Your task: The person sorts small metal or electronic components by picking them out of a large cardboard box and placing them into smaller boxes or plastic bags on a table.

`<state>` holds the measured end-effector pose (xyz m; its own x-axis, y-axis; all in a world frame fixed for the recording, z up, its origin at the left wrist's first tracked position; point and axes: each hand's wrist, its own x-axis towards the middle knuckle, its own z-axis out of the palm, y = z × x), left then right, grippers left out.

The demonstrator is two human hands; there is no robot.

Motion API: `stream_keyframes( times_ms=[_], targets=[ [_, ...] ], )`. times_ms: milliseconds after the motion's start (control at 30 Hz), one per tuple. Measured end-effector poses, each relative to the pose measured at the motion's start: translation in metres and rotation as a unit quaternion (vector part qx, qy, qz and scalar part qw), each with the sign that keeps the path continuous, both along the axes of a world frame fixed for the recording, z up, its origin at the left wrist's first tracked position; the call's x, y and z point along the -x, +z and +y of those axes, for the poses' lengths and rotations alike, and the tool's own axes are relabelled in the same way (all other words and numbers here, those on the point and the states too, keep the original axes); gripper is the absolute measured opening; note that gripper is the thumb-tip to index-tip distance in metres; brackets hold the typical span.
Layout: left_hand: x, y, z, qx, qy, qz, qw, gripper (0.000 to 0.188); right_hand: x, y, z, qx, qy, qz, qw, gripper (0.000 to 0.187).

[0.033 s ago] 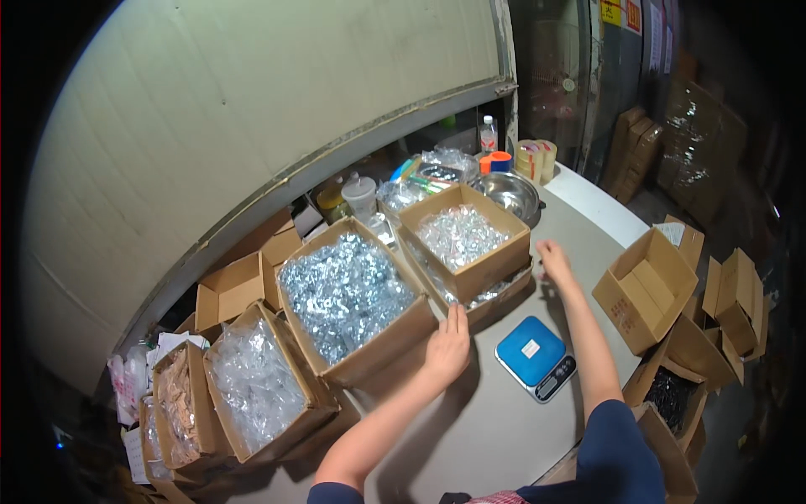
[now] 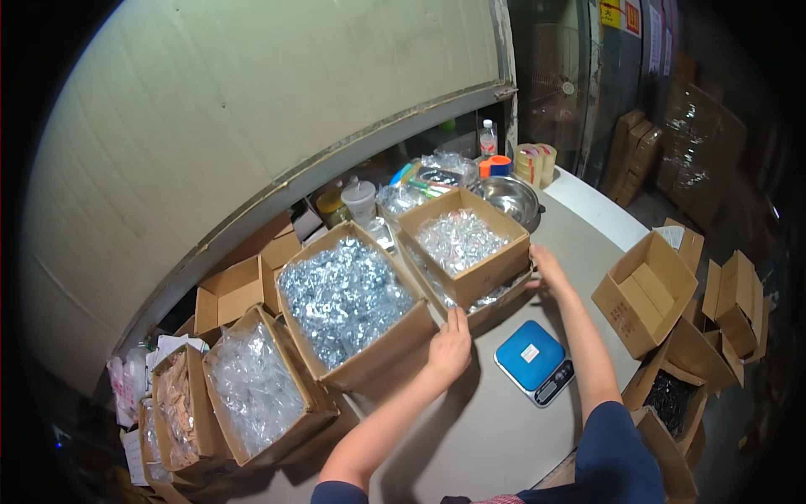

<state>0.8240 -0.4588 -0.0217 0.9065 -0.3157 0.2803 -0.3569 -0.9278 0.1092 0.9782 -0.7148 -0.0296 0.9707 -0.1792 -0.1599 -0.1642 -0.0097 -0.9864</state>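
Observation:
My left hand [image 2: 451, 346] has its fingers stretched upward against the near corner of a lower cardboard box [image 2: 495, 312]. On the right, my right hand [image 2: 547, 273] grips the right corner of that box, thumb and fingers spread over it. An upper cardboard box [image 2: 491, 275], filled with small clear plastic packets [image 2: 462, 239], sits on the lower box, where more clear packets show along the edge. Left of them stands a larger cardboard box [image 2: 378, 349] full of shiny bluish packets [image 2: 340, 298]. A blue-topped digital scale [image 2: 531, 353] lies below my right hand.
Further left, cardboard boxes hold clear plastic bags [image 2: 256, 386] and brown material [image 2: 178, 407]. A metal bowl [image 2: 508, 197], tape rolls [image 2: 535, 164] and a bottle [image 2: 488, 139] stand at the back. Right of the table are open cardboard boxes [image 2: 645, 290].
My right hand has moved left and slightly down, from beside the stacked boxes onto the lower box's right corner. My left hand stays at the near corner.

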Motion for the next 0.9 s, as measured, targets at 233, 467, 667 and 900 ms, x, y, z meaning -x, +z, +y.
stream_keyframes(
  times_ms=[233,467,667,900],
  targets=[
    [-0.047,-0.022,-0.024,-0.056,0.013,-0.056,0.997,0.021,-0.028,-0.043,0.001,-0.023,-0.026,0.061,0.998,0.067],
    [-0.016,-0.016,0.010,-0.056,-0.007,-0.006,0.998,0.039,-0.003,-0.049,0.033,0.023,-0.036,0.063,0.997,0.054],
    [-0.013,-0.006,-0.021,-0.181,-0.065,-0.110,0.975,0.022,-0.023,-0.081,0.035,0.132,-0.140,-0.072,0.979,0.041],
    [-0.047,-0.004,-0.020,-0.295,0.009,-0.053,0.954,0.008,-0.049,-0.050,0.062,0.041,-0.080,0.014,0.996,0.040]
  ],
)
